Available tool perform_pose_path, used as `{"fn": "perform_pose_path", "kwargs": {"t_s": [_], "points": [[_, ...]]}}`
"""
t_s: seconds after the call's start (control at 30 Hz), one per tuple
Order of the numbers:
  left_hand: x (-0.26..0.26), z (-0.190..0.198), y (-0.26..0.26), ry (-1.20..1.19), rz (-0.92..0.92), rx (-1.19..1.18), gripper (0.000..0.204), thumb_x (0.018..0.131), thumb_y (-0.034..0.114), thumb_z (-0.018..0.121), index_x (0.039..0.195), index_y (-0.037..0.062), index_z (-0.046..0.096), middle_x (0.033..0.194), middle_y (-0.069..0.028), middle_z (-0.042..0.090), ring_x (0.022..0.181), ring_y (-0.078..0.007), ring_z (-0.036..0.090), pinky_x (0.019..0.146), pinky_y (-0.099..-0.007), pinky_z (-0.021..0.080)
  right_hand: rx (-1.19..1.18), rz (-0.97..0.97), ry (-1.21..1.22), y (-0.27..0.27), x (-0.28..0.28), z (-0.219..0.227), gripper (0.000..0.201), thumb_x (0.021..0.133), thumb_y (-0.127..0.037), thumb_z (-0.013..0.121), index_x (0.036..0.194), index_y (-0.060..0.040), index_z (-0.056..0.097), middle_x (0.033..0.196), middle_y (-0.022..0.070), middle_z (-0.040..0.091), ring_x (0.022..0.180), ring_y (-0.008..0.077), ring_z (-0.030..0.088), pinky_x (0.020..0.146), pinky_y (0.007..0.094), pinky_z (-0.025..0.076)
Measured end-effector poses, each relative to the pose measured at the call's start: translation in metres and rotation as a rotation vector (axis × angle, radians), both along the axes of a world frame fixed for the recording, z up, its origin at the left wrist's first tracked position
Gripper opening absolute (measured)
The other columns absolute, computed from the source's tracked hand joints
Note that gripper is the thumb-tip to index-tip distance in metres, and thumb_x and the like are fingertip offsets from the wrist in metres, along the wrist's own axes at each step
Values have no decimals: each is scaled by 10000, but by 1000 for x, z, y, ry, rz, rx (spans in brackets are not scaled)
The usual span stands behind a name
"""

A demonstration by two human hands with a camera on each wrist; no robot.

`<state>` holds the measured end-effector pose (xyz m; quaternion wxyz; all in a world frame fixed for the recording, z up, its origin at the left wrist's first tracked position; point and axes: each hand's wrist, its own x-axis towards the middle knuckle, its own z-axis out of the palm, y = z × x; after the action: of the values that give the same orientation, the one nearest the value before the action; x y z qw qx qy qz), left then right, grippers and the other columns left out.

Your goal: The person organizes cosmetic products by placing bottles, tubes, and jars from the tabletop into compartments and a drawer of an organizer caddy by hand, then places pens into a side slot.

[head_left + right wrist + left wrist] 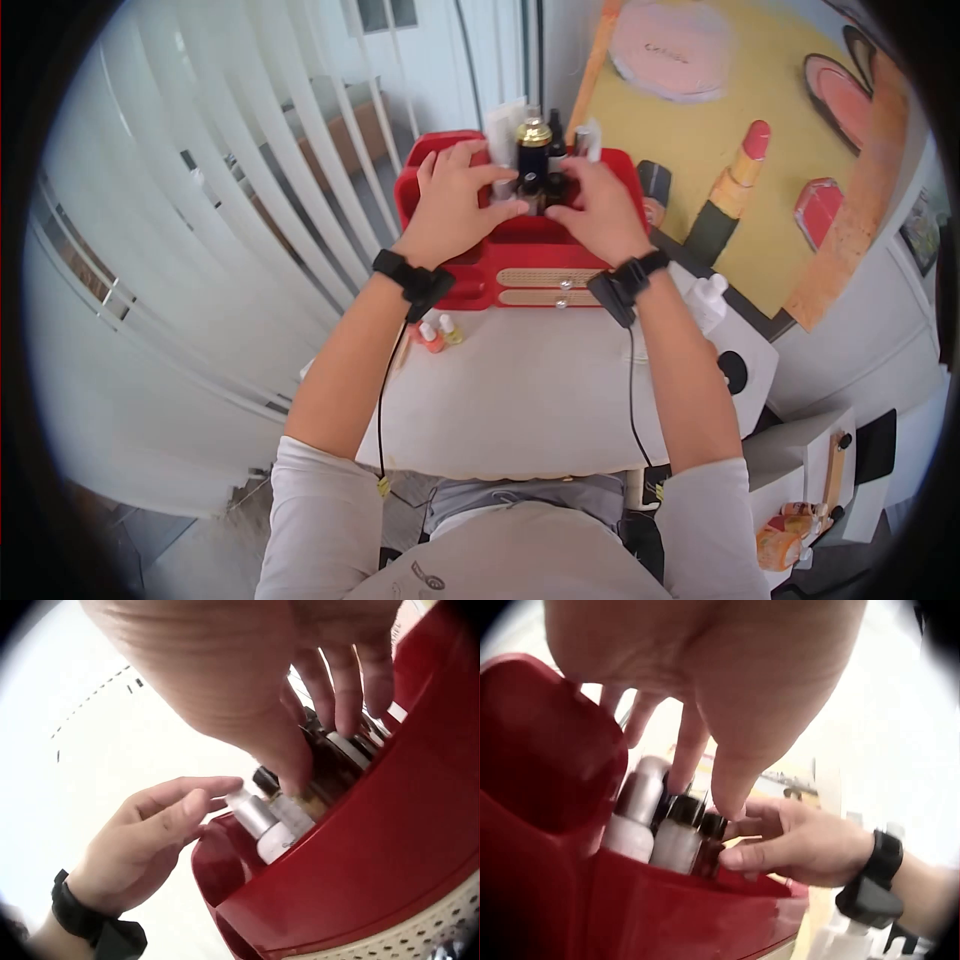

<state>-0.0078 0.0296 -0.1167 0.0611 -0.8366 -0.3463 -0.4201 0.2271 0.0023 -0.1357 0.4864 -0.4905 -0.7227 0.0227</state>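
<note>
A red organizer box (520,238) holds several cosmetic bottles upright in its top. Tallest among them is a black bottle (534,155) with a gold collar. My left hand (455,200) reaches over from the left, fingers spread and thumb extended toward the bottles. Beneath it in the left wrist view stand a white bottle with a silver neck (640,796), a clear bottle with a black cap (676,844) and a small brown bottle (708,855). From the right, my right hand (608,212) has its relaxed fingers behind the bottles and its thumb in front, close beside the brown one.
Small nail polish bottles (432,338) stand on the white table (500,400) before the box's woven drawer fronts (540,278). A white bottle (708,302) is right of the box. Vertical blinds (230,200) hang left; a yellow board (680,140) with makeup cutouts leans behind.
</note>
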Motion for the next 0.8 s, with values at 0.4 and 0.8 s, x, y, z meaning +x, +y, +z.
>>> {"fn": "perform_pose_path", "kwargs": {"t_s": [0.4, 0.8], "points": [[-137, -107, -106, 2, -53, -522, 696, 787, -34, 848, 1408, 135, 582, 1427, -128, 606, 955, -164, 645, 759, -292, 528, -285, 317, -60, -59, -128, -124, 416, 821, -278, 852, 1139, -82, 666, 1113, 115, 688, 1029, 350, 701, 832, 466, 561], [-93, -130, -125, -308, -215, -906, 656, 816, -118, 826, 1374, 46, 521, 1147, -54, 628, 800, -110, 685, 673, -260, 542, -454, 332, -126, -95, -116, -149, 404, 799, -446, 851, 941, -86, 734, 987, 99, 720, 936, 346, 720, 805, 477, 571]]}}
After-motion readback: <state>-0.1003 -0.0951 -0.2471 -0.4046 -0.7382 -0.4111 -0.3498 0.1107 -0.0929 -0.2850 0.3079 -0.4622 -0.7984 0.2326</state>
